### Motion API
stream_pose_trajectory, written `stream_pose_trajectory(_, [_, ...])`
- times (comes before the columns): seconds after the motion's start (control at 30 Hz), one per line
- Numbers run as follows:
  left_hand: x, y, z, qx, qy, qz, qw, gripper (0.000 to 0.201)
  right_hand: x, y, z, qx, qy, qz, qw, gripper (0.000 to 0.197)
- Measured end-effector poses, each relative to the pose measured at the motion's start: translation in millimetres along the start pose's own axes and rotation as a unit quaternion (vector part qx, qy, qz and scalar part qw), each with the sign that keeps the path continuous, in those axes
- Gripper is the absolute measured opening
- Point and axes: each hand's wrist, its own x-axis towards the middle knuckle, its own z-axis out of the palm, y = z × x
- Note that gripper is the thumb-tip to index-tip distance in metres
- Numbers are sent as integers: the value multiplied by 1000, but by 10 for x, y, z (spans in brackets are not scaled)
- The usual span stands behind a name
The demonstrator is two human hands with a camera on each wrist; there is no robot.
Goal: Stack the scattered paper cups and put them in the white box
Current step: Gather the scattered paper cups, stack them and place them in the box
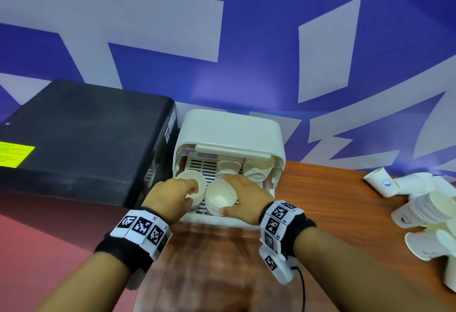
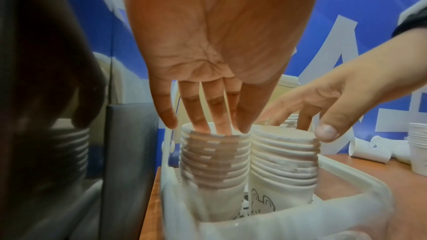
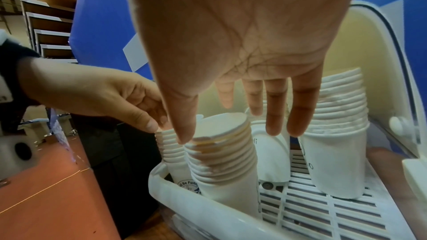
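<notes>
The white box [image 1: 277,163] stands open on the table, its lid [image 1: 229,129] tipped back. Inside, two tall stacks of paper cups stand side by side at the front. My left hand [image 1: 192,189] pinches the rim of the left stack [image 2: 215,156], fingers dipping into its top cup. My right hand [image 1: 225,194] spans the top of the right stack [image 3: 221,156], thumb on the near rim and fingers hanging past the far rim. Another tall stack [image 3: 339,134] stands at the back right of the box, and a single cup [image 3: 271,154] sits behind the front stacks.
A black machine [image 1: 86,134] stands tight against the box's left side. Loose and part-stacked cups [image 1: 424,208] lie in a pile at the right end of the wooden table [image 1: 320,200]. A blue and white wall runs close behind the box.
</notes>
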Motion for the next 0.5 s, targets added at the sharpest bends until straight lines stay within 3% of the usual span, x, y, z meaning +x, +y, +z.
stream_pose_trajectory(0.23, [-106,243,-237,-23,36,34,998,28,-279,87,-150,8,34,4,999,77])
stream_pose_trajectory(0.5, [-165,890,-299,-59,91,110,988,22,-850,467,-300,31,81,29,996,73])
